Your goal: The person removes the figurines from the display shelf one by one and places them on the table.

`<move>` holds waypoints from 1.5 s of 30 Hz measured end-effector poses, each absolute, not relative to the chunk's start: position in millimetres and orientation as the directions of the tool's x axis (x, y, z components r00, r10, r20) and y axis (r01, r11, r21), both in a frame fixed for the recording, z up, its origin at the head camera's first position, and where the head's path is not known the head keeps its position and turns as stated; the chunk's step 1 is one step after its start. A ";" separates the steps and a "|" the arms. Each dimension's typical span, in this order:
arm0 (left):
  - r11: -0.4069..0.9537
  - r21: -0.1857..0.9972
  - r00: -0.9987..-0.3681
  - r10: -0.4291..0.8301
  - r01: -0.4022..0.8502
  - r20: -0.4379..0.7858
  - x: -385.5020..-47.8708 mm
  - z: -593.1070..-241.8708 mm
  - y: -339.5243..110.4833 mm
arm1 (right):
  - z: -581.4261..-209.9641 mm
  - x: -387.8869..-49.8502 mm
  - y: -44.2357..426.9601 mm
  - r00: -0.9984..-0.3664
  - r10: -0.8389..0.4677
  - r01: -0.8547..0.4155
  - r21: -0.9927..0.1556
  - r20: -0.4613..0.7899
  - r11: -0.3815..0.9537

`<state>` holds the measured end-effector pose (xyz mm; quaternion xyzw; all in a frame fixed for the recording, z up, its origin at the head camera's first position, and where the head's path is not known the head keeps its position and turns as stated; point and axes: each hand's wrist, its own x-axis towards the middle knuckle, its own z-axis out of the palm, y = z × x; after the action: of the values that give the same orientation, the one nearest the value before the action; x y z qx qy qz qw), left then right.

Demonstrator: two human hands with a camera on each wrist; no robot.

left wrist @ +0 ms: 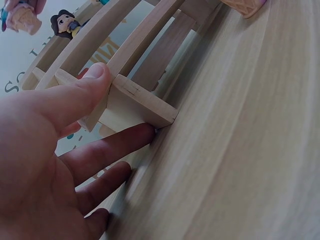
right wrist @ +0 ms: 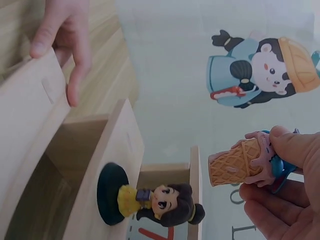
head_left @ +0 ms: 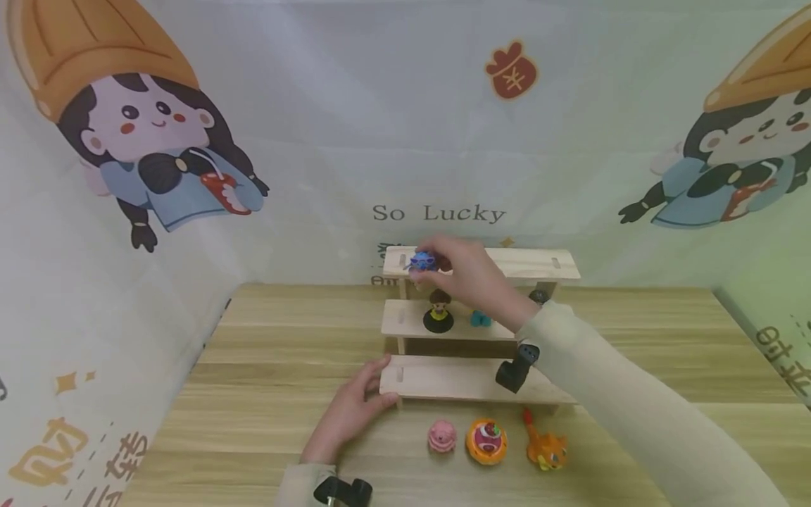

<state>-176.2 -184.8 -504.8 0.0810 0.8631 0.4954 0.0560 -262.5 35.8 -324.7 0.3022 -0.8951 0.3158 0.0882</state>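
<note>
Left hand (head_left: pixel 351 407) grips the shelf (head_left: pixel 453 377) at eight o'clock; right hand (head_left: pixel 467 271) pinches a toy cone (right wrist: pixel 243 161) at eleven. Probably light, stiff: hold its top.

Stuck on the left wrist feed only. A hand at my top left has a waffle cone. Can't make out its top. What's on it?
Observer: Head view shows the waffle cone in the right hand is topped by a blue head wearing glasses.
Operator: OK. There's also a cropped cone at my top right. Other toys beside it?
Observer: Yes, a round cake and an orange toy animal, both right of it in the head view.
Operator: And the doll at my top left: what's under it?
Observer: A dark round base, on the middle shelf.
</note>
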 end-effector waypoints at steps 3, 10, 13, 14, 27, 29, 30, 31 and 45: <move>0.497 0.864 -0.981 0.194 0.084 -0.016 -176.6 -504.5 -184.6 | -326.9 -251.5 37.7 -0.793 -0.508 -0.605 -0.531 0.336 0.593; 0.495 0.863 -0.979 0.204 0.095 -0.009 -177.0 -504.8 -184.9 | -337.2 -223.9 36.3 -0.742 -0.580 -0.665 -0.483 0.337 0.570; 0.489 0.867 -0.979 0.206 0.094 -0.010 -177.0 -505.0 -185.1 | -342.4 -213.9 32.7 -0.727 -0.597 -0.680 -0.468 0.338 0.564; 0.486 0.869 -0.978 0.207 0.094 -0.010 -177.0 -505.1 -185.1 | -344.8 -210.8 31.5 -0.725 -0.603 -0.681 -0.475 0.333 0.557; 0.519 0.853 -0.981 0.187 0.062 -0.042 -174.7 -502.1 -188.0 | -379.9 -180.1 18.6 -0.678 -0.692 -0.684 -0.559 0.248 0.469; 0.508 0.859 -0.980 0.195 0.066 -0.040 -174.7 -501.4 -188.0 | -385.3 -176.6 17.2 -0.678 -0.695 -0.680 -0.563 0.238 0.470; 0.501 0.863 -0.979 0.200 0.066 -0.041 -174.6 -501.1 -187.9 | -388.3 -175.1 16.5 -0.677 -0.697 -0.680 -0.566 0.237 0.467; 0.494 0.867 -0.978 0.206 0.069 -0.040 -174.6 -500.7 -187.7 | -391.4 -173.5 15.8 -0.679 -0.698 -0.675 -0.569 0.228 0.470; 0.497 0.867 -0.977 0.198 0.035 -0.074 -174.4 -497.0 -186.0 | -425.6 -156.8 8.8 -0.674 -0.732 -0.642 -0.572 0.103 0.510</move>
<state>-174.4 -186.0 -497.0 0.0676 0.8612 0.4971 0.0817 -156.8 8.8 -425.6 0.3967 -0.8657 0.2957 -0.0762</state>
